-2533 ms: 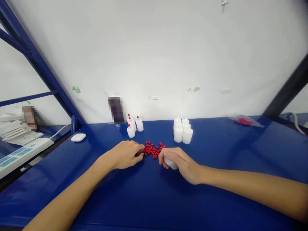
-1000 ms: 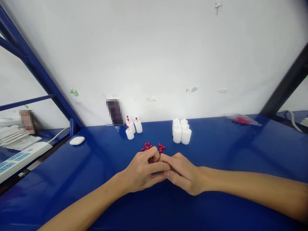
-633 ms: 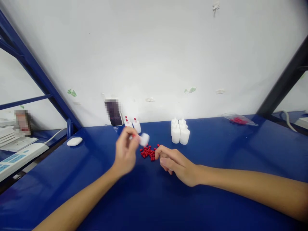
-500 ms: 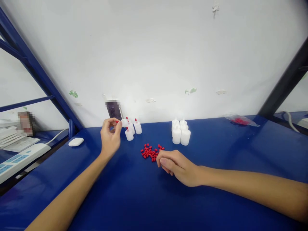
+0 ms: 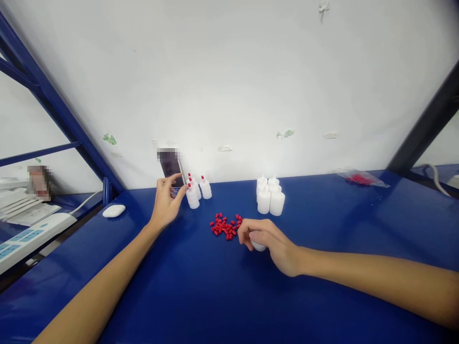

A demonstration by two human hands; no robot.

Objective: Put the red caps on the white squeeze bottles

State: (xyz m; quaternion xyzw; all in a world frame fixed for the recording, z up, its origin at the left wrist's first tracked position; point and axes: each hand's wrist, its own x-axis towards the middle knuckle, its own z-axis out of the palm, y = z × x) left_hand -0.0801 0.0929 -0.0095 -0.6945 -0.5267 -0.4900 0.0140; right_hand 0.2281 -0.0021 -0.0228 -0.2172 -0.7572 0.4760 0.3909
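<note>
One white bottle point(image 5: 258, 247) sits in the right hand point(image 5: 274, 242).

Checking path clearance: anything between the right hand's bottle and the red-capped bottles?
Yes: loose red caps lie on the blue table between the white bottle in the right hand and the red-capped bottles.

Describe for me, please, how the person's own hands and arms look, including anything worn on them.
The left hand and right hand are bare, with no gloves and no rings that I can make out. The left forearm and right forearm show no sleeve, watch or bracelet. The upper arms are out of view.
</note>
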